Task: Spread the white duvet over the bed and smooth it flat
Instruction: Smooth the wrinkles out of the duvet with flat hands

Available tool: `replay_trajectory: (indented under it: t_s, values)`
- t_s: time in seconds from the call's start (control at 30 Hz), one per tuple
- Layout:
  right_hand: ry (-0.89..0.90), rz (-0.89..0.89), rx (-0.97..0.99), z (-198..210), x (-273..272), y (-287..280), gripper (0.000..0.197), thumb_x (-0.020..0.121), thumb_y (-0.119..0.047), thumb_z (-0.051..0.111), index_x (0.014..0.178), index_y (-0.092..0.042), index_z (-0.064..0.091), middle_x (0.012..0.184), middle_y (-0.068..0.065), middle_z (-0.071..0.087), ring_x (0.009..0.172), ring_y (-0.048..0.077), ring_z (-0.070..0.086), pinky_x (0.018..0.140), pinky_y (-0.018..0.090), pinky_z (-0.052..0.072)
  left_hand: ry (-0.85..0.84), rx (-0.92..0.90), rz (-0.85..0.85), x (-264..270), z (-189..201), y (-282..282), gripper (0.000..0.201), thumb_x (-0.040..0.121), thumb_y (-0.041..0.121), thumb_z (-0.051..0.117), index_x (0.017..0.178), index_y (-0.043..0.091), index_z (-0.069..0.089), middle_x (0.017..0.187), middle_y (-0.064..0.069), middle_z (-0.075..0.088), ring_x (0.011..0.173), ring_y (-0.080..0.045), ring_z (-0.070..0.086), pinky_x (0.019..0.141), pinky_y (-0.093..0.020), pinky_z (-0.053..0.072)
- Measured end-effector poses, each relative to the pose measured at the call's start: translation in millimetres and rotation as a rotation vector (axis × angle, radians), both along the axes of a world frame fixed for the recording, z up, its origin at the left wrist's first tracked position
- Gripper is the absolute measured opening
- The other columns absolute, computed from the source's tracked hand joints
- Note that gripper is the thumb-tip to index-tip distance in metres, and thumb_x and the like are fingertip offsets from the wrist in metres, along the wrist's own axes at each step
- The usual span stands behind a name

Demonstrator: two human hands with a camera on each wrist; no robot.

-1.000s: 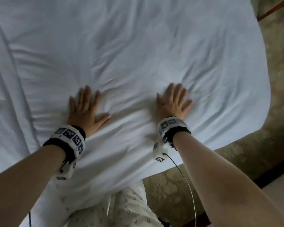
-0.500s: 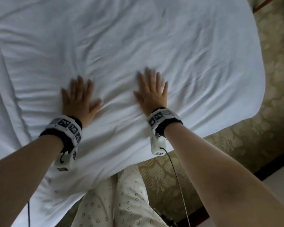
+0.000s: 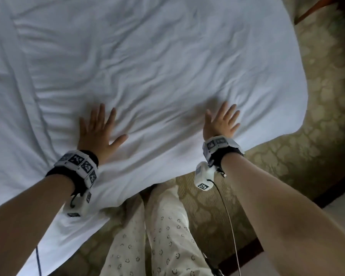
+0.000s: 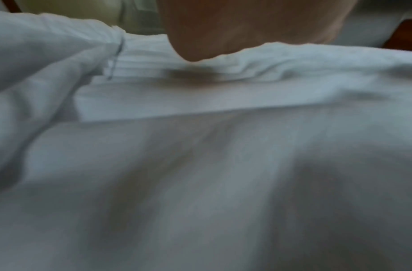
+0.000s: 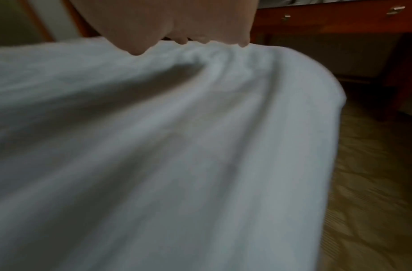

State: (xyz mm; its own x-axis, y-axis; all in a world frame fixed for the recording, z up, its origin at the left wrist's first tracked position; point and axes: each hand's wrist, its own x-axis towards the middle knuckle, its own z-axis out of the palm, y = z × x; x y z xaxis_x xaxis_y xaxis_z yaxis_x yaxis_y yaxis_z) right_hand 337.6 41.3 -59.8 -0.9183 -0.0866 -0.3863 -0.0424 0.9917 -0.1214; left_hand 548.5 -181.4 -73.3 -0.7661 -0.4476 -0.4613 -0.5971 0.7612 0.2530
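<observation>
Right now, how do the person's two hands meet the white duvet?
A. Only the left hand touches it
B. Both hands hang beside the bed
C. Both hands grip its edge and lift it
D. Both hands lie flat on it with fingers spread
D: in the head view the left hand and the right hand both press palm-down, fingers straight and spread, on the white duvet.

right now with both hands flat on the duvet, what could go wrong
1. The right hand presses near the duvet corner; pushing outward could drag that corner off toward the carpet.
2. The left hand may just shove the creases ahead of it into a ridge rather than flatten them.
</observation>
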Motion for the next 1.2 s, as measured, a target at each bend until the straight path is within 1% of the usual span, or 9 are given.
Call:
replay_trajectory:
  t_s: [0.13,0.27,0.4,0.63,0.7,0.77,0.93,1.07,1.2]
  values:
    - [0.064,0.406,-0.040,-5.6,12.1,-52.1,0.067,0.098,-0.049,0.025,0.151,-0.022,-0.004,0.159,0.006,-0.011,0.147,0.027,-0.011,0.118,0.048,-0.004,0.092,-0.045,0.073,-24.0,-1.1,6.5,0.073,0.094,0.049,0.036,0.151,0.024,-0.002,0.159,-0.005,-0.012,0.148,-0.026,-0.010,0.116,-0.052,-0.006]
    - [0.038,0.819,0.008,-33.8,11.0,-47.8,0.065,0.097,-0.052,0.026,0.151,-0.029,-0.002,0.160,0.001,-0.008,0.148,0.025,-0.008,0.116,0.050,-0.006,0.061,-0.100,0.065,-28.4,-25.1,26.0,0.079,0.090,0.060,0.033,0.151,0.021,0.002,0.159,-0.009,-0.009,0.147,-0.027,-0.013,0.113,-0.047,-0.020]
    - [-0.031,0.304,0.062,-57.5,-50.3,48.7,0.068,0.095,-0.057,0.021,0.151,-0.028,-0.006,0.159,0.000,-0.012,0.147,0.023,-0.012,0.117,0.051,-0.010,-0.077,-0.061,-0.062,-15.5,-39.8,78.6,0.099,0.073,0.084,0.006,0.150,0.022,0.006,0.158,-0.016,-0.001,0.138,-0.014,-0.036,0.106,-0.033,-0.033]
    - [0.087,-0.054,0.102,-27.5,-149.9,129.7,0.083,0.089,-0.067,0.009,0.151,-0.012,0.002,0.159,0.014,-0.001,0.148,0.031,-0.002,0.116,0.056,0.000,-0.054,-0.022,-0.003,-81.6,-17.8,115.5,0.098,0.073,0.085,-0.001,0.150,0.026,0.007,0.159,-0.015,0.006,0.145,-0.021,-0.020,0.105,-0.026,-0.034]
    - [0.105,0.088,0.060,-21.6,-174.9,103.9,0.093,0.079,-0.072,-0.004,0.152,-0.014,0.003,0.159,0.013,-0.001,0.148,0.030,-0.001,0.116,0.053,0.001,0.054,-0.080,0.080,-127.9,-11.4,116.0,0.093,0.075,0.078,0.007,0.151,0.023,0.005,0.160,-0.009,-0.003,0.147,-0.024,-0.012,0.102,-0.022,-0.036]
    - [0.113,0.339,0.014,-17.1,-188.0,69.1,0.079,0.087,-0.065,0.007,0.152,-0.020,0.003,0.160,0.010,-0.003,0.148,0.029,-0.003,0.117,0.050,-0.001,0.141,-0.098,0.177,-178.0,-7.5,117.2,0.087,0.079,0.069,0.012,0.151,0.022,0.003,0.160,-0.007,-0.008,0.147,-0.026,-0.009,0.103,-0.023,-0.035]
    - [0.046,0.849,-0.023,-27.9,-205.5,50.3,0.061,0.097,-0.045,0.026,0.151,-0.029,0.002,0.160,0.001,-0.006,0.148,0.025,-0.007,0.117,0.049,-0.006,0.098,-0.087,0.151,-261.8,-23.5,152.4,0.074,0.093,0.055,0.033,0.151,0.020,0.002,0.159,-0.011,-0.009,0.147,-0.030,-0.008,0.116,-0.051,-0.008]
    - [0.006,0.302,0.059,-49.6,-259.6,135.6,0.067,0.095,-0.057,0.023,0.151,-0.028,0.001,0.160,-0.001,-0.006,0.148,0.024,-0.007,0.116,0.051,-0.007,0.090,-0.060,-0.179,-261.3,-40.7,200.8,0.080,0.085,0.069,0.020,0.149,0.021,0.018,0.158,-0.014,0.003,0.145,-0.023,-0.020,0.112,-0.041,-0.022]
    - [-0.029,-0.347,0.199,-35.4,-301.3,238.5,0.088,0.085,-0.071,0.008,0.152,-0.014,0.000,0.159,0.013,-0.001,0.148,0.030,-0.002,0.116,0.057,0.000,0.070,-0.044,-0.346,-268.4,-34.7,216.6,0.078,0.087,0.070,0.007,0.149,0.023,0.016,0.157,-0.002,-0.019,0.145,-0.020,-0.020,0.115,-0.048,-0.010]
